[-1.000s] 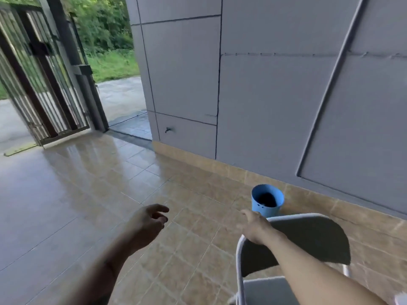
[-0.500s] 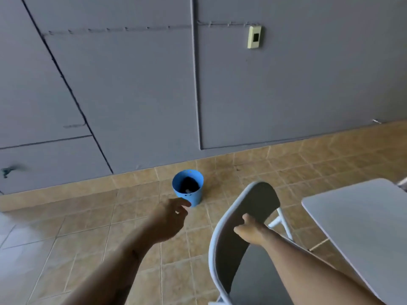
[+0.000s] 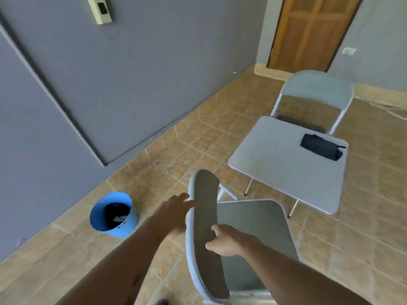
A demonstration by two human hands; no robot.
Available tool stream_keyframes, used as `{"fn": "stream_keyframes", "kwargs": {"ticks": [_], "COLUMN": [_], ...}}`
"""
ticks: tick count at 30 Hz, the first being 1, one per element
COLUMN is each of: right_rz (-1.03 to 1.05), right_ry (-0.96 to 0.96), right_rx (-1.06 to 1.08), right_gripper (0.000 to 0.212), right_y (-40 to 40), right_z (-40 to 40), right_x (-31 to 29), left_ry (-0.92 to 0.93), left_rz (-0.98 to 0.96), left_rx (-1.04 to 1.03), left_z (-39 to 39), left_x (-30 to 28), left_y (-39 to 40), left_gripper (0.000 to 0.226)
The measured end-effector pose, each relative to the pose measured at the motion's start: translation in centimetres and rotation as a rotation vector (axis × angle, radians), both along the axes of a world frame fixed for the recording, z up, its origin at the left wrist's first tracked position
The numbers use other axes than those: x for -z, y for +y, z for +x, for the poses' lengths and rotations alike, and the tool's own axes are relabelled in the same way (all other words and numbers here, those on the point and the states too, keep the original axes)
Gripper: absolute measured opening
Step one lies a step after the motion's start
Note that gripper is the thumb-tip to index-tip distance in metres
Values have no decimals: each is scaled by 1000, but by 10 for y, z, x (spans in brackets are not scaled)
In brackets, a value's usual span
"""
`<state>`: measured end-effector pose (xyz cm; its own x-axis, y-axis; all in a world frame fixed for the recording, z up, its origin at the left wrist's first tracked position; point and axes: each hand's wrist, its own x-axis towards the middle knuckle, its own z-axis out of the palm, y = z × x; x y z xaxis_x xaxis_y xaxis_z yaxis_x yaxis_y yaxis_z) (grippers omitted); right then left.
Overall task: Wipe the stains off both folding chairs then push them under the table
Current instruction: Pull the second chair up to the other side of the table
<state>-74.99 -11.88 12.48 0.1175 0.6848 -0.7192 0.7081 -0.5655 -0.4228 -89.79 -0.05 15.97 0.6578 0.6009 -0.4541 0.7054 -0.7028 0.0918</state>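
- R hand (image 3: pixel 222 239) grips backrest of near folding chair (image 3: pixel 207 234), fingers wrapped over its edge, thumb on padded front
- L hand (image 3: pixel 174 213) open, fingers spread, tips touching backrest's outer rim, not gripping
- near chair stands just short of table (image 3: pixel 284 170), seat facing it, not under it
- 2nd folding chair (image 3: pixel 315 95) on far side of table, seat partly tucked under
- dark pouch (image 3: pixel 320 147) on table top, far corner
- blue bucket (image 3: pixel 113 214) on floor by wall, left of L hand, dark stuff inside
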Motion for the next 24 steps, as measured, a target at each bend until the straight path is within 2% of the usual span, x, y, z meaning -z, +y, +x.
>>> {"fn": "stream_keyframes", "kwargs": {"ticks": [2,5,10,15,24], "right_rz": [-8,-6,-32,-68,-47], "right_ry": [1,10,-60,-204,-160], "right_rx": [93,204,389,448,530], "right_gripper": [49,50,67,84,88], "right_y": [2,6,15,21,24], "right_z": [-8,-29,-81,-119,-117], "right_x": [1,1,17,35,36], "left_ry": [90,122,186,234,87], "left_rz": [44,146,188,289,342], "left_rx": [128,366,602,616,649], "left_z": [8,16,15,14,14], "left_x": [8,20,46,63,69], "left_y": [20,38,51,45,54], "left_gripper": [77,78,78,80,70]}}
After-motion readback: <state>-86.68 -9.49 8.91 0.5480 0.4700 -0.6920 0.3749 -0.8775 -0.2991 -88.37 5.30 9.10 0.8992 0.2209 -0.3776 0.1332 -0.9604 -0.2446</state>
